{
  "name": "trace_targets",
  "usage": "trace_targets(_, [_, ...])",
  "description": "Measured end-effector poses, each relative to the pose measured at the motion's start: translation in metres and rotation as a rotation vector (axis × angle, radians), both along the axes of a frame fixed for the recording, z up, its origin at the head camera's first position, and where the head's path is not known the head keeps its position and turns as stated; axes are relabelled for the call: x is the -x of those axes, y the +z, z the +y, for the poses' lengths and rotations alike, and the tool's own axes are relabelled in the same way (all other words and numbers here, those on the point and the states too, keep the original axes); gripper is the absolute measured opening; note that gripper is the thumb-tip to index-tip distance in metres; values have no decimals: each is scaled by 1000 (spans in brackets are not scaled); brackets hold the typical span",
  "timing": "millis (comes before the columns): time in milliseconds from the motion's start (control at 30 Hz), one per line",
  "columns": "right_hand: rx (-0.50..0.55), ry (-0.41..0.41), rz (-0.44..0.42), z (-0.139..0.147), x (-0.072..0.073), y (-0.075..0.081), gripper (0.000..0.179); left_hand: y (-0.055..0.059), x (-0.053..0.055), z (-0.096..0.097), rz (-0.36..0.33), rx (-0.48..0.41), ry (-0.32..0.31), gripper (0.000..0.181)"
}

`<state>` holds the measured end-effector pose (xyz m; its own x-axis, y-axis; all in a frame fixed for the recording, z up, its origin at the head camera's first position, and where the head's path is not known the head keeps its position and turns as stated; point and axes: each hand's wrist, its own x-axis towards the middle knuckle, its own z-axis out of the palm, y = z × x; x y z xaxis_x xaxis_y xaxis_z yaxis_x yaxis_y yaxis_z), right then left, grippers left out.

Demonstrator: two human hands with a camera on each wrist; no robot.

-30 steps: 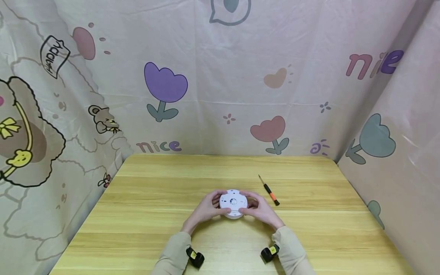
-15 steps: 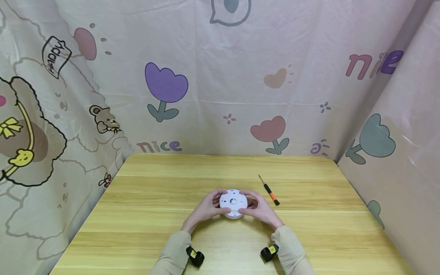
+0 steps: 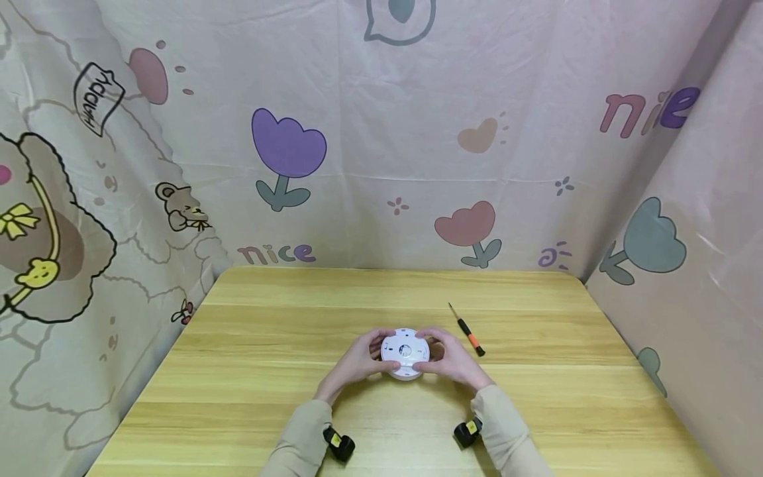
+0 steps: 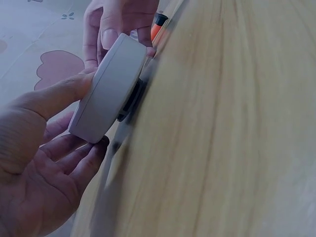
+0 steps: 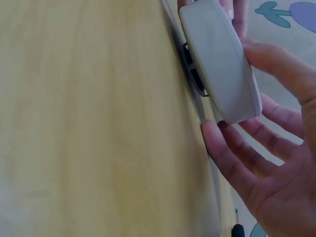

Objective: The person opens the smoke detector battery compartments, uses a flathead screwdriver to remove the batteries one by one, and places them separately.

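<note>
A round white plastic device (image 3: 406, 351) with small dark markings and a ring-shaped centre on its top is held between both hands, just over the wooden table. My left hand (image 3: 360, 358) grips its left side, thumb on the near top edge and fingers round the far side and below. The right hand (image 3: 452, 358) mirrors this on the right, its thumb at the near edge. In the left wrist view, the white side wall (image 4: 111, 89) tilts and a dark part (image 4: 131, 101) juts from the underside. The same dark part (image 5: 196, 74) shows in the right wrist view.
A small screwdriver (image 3: 467, 331) with a black and orange handle lies on the table (image 3: 286, 331), right of and beyond the device. A printed cloth (image 3: 381, 132) hangs behind the table and along both sides. Black wrist cameras (image 3: 340, 445) sit at the sleeves.
My right hand and forearm have shifted slightly, and the device's top has turned a little. The left hand and the screwdriver have stayed in place.
</note>
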<state>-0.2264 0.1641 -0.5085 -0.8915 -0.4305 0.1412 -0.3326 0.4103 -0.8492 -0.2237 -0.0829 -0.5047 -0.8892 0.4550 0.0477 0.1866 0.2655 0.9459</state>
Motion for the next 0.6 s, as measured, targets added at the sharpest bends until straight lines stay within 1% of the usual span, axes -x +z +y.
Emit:
trace_targets(200, [-65, 6, 79, -1, 2, 3, 55, -2, 1, 0, 11, 4, -5, 72])
trace_targets(333, [-78, 14, 96, -2, 2, 4, 49, -2, 1, 0, 15, 19, 4, 71])
trace_targets(400, [-83, 22, 106, -3, 2, 4, 50, -2, 1, 0, 15, 23, 4, 70])
trace_targets(500, [-88, 27, 117, -3, 3, 4, 59, -1, 1, 0, 10, 23, 1, 70])
trace_targets(600, [-105, 25, 134, -2, 3, 5, 63, 0, 2, 0, 11, 26, -4, 70])
